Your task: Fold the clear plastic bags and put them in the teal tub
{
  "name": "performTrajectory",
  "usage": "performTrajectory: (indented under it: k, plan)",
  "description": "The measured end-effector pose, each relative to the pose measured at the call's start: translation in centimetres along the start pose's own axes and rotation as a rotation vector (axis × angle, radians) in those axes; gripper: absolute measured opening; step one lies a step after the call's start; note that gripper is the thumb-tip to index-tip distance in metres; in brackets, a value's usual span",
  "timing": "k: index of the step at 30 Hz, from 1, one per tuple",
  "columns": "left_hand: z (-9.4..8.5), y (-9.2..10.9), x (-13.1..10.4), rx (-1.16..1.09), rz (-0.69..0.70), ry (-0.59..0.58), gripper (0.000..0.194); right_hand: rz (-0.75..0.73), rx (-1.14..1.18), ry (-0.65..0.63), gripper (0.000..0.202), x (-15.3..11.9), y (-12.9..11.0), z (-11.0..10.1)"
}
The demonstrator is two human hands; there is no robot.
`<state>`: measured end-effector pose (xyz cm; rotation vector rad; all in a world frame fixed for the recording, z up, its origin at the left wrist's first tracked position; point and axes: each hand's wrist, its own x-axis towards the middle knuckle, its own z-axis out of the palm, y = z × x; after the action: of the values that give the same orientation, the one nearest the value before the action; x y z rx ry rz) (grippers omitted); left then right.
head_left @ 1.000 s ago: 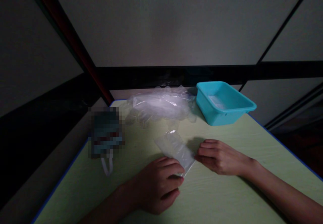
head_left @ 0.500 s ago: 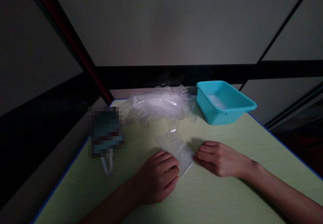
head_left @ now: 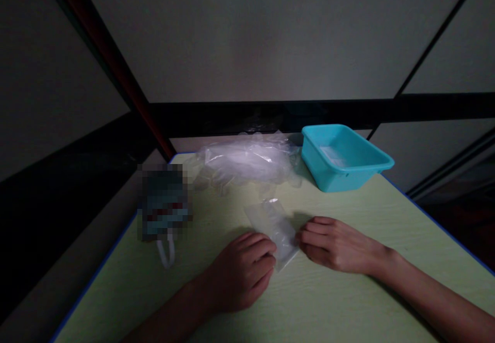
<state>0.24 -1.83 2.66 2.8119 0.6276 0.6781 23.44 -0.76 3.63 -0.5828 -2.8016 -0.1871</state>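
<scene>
Two bare hands rest on the pale green table [head_left: 328,312], apart from each other, with a small clear bag [head_left: 275,224] lying flat between them. The left hand [head_left: 245,271], nearer the body, has its fingers curled at the bag's near left edge; the right hand [head_left: 332,243] has its fingers bunched at the bag's right corner. Whether either one pinches the plastic, I cannot tell, since the fingertips are partly hidden. Farther off to the left, a white strap [head_left: 166,252] hangs out from a blurred-out item [head_left: 164,203]. Beyond the bag, a crumpled heap of clear plastic [head_left: 247,161] spreads along the table's far side, and a turquoise bin [head_left: 342,181] stands upright just to its right, a whitish patch inside. Behind everything rises a grey panel [head_left: 247,33] above a black band [head_left: 232,117].
</scene>
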Motion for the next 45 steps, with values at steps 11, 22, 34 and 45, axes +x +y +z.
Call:
performTrajectory:
  k: [11, 22, 34, 45]
  plan:
    - [0.5, -0.5, -0.2, -0.115, -0.170, 0.094, 0.020, 0.084, 0.269, -0.053, 0.019, 0.1, -0.3, -0.1]
    - [0.9, -0.7, 0.4, -0.286, -0.401, 0.160, 0.015, 0.493, 0.692, 0.025, 0.007, 0.2, -0.6, 0.0]
    - [0.4, -0.7, 1.3, -0.434, -0.485, 0.206, 0.023, 0.653, 0.901, 0.151, 0.012, 0.5, -0.3, 1.7]
    - [1.4, -1.3, 1.6, -0.593, -0.709, 0.234, 0.008, 0.755, 1.191, 0.288, 0.018, 1.4, -0.2, 3.0]
